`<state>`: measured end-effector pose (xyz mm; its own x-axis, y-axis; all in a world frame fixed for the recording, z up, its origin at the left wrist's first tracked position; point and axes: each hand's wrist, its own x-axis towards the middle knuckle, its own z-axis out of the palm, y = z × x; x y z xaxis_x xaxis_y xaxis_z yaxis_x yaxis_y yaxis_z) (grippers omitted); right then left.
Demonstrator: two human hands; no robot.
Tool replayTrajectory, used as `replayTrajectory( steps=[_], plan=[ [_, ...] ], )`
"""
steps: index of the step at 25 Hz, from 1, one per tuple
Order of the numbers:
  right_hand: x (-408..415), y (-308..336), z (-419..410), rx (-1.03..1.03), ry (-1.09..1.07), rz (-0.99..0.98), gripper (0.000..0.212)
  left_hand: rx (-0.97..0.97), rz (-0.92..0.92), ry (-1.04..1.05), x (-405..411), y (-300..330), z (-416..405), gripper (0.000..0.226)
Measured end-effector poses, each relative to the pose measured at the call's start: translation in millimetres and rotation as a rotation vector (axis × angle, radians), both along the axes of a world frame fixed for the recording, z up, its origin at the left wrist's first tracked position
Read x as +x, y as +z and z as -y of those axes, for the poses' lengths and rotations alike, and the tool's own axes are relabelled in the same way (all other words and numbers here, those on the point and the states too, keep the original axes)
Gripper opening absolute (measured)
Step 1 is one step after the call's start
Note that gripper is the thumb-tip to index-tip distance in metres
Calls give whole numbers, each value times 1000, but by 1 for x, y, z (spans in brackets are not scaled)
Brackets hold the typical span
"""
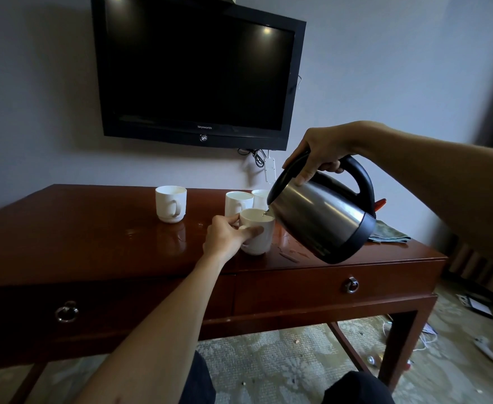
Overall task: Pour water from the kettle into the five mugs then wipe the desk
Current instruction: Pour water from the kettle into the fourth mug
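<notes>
Head view
Right hand (321,150): fingers curled round the black handle of the electric kettle (321,217), thumb on the lid, holding it tilted in the air.
Left hand (229,237): fingers wrapped round the near mug (258,233), gripping it at the handle side on the desk (79,228).
Kettle: brushed steel body, black base and lid, red switch at the back; spout just over the near mug's rim, a thin stream running in.
Near mug: plain white, upright.
Other mugs: left mug (171,204) apart; middle mug (238,202) and back mug (260,198) just behind.
Cloth (389,233): greenish, behind the kettle at the desk's right end.
Desk: glossy reddish wood, wet spots.
</notes>
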<state>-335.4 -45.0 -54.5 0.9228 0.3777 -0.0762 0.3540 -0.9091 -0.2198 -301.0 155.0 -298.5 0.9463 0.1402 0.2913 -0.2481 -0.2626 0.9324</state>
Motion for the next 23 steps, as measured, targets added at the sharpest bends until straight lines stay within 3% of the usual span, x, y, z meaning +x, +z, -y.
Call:
replayTrajectory(
  steps=[6,12,17,23],
  plan=[
    [1,0,-1,2,-9,4,69,2,-6,8,2,-2,-1,109],
    [3,0,1,-9,-3,27,54,3,6,-4,6,-5,-1,123],
    [2,1,0,-5,4,11,62,7,1,3,9,-8,-1,118],
    [6,2,0,-12,6,10,52,8,-1,-4,6,-5,-1,116]
  ],
)
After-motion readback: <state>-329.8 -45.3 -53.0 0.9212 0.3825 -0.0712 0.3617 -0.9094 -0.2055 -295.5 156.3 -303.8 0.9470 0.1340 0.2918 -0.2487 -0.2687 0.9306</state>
